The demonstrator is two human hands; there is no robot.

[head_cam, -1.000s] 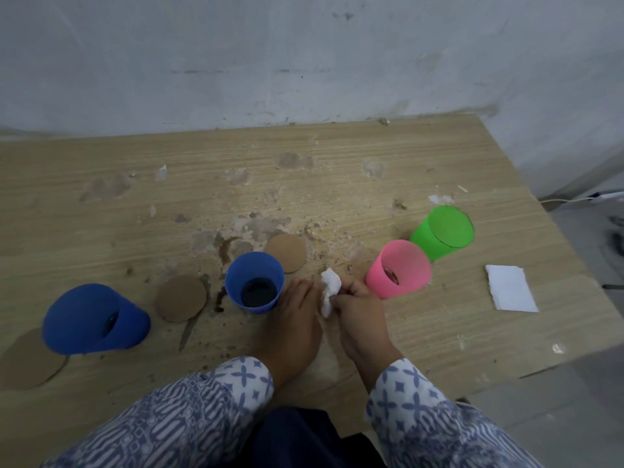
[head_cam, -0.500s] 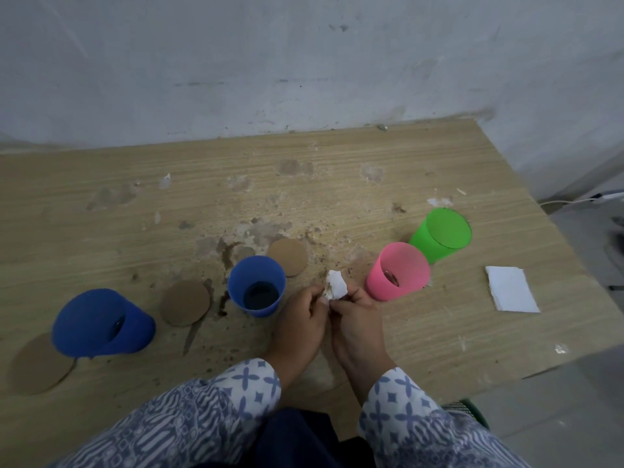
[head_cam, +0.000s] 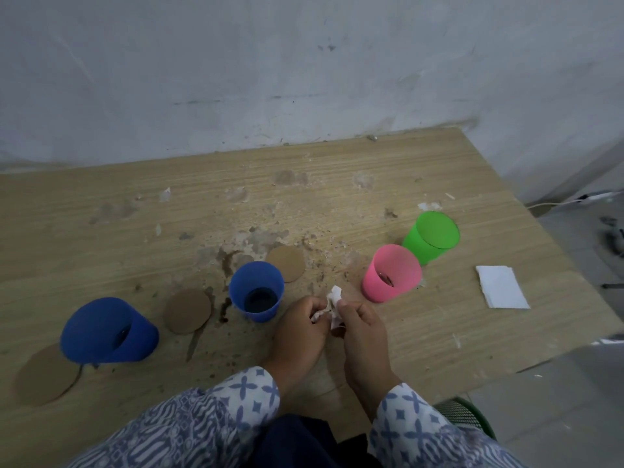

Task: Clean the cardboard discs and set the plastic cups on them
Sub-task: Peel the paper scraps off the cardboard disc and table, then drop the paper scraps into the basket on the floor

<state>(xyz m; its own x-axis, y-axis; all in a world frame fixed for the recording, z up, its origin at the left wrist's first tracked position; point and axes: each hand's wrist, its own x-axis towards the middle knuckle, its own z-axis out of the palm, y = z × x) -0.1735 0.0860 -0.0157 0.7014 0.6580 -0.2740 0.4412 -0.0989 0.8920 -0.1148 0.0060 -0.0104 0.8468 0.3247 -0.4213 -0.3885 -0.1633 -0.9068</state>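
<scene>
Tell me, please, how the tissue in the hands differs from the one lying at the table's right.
The held tissue is crumpled; the lying tissue is flat. The held tissue is pinched between the left hand and right hand; the lying tissue rests untouched on the table. Both are white.

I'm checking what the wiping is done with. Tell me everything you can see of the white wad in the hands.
The wad is a small, crumpled piece of white tissue or paper. The left hand and right hand both pinch it, fingers curled round it, so only an upright tip above them and a bit between the hands show. It is held over the table, between the smaller blue cup and the pink cup, touching neither.
</scene>
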